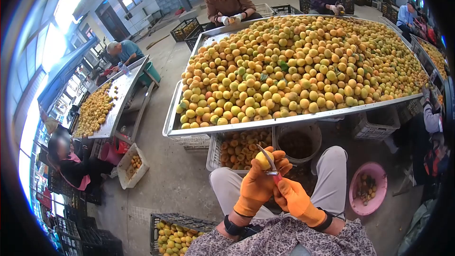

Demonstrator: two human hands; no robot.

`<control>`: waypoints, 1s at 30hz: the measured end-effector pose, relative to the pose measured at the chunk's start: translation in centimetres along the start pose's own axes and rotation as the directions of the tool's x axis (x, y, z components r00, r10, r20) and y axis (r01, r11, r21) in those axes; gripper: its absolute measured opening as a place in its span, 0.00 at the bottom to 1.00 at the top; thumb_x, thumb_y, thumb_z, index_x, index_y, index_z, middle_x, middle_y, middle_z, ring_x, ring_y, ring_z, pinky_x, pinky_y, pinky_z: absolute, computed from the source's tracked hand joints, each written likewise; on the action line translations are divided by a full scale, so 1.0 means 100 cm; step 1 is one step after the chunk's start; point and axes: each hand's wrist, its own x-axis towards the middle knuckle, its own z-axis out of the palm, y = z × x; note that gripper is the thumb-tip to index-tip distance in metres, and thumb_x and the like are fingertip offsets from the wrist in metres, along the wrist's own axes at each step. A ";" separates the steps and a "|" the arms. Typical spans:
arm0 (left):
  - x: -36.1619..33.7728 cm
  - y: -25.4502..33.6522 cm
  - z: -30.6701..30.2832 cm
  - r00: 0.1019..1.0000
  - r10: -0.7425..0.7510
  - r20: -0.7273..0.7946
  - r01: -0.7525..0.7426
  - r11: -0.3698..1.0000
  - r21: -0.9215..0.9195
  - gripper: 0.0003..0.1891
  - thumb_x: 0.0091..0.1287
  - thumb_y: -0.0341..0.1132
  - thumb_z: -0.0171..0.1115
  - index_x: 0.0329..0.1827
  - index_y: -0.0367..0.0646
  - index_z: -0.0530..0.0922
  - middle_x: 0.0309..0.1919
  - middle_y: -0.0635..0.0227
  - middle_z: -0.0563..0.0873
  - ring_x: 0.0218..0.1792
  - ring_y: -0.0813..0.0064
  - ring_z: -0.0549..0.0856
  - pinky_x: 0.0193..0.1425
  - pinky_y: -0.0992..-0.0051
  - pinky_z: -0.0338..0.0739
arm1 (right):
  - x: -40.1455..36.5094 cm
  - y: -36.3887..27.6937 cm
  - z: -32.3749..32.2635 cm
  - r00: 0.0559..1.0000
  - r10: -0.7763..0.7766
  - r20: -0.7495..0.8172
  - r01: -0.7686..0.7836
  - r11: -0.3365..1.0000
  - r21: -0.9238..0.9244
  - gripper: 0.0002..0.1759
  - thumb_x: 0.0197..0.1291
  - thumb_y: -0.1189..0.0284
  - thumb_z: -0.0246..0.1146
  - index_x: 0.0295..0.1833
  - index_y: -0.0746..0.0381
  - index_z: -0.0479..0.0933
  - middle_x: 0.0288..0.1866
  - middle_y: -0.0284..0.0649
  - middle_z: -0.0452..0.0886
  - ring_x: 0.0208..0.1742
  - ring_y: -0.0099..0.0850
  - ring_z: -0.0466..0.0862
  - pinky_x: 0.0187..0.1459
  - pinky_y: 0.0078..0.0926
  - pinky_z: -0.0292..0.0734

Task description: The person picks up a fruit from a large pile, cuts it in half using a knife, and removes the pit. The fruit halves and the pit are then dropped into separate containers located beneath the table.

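My left hand [256, 187], in an orange glove, is closed around a yellow apricot [264, 160] held up above my knees. A small curved knife [266, 156] with a red handle is gripped in my right hand [299, 202], also gloved in orange. Its blade overlaps the apricot in this view, and the two hands are close together. Just beyond them, a white crate [213, 154] holds split apricots [243, 146]. Next to this crate stands a white bucket [316, 137] with dark contents. Behind both, a metal-rimmed table [284, 120] carries a large heap of whole apricots [294, 66].
A black crate of apricots [174, 237] sits by my left side. To the right, a pink basin [379, 180] with some fruit rests on the floor. Several people work around the tables, including one in a brown shirt [232, 2]. Another fruit table [124, 90] stands at left.
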 end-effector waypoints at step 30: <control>-0.015 0.028 0.069 0.946 -0.245 0.213 0.130 0.888 0.442 0.39 0.57 0.52 0.74 0.67 0.36 0.71 0.53 0.58 0.82 0.56 0.66 0.80 0.66 0.65 0.71 | 0.009 0.011 -0.008 0.609 -0.761 0.224 0.768 0.495 -0.406 0.25 0.72 0.63 0.50 0.64 0.72 0.67 0.51 0.48 0.80 0.47 0.36 0.83 0.51 0.30 0.77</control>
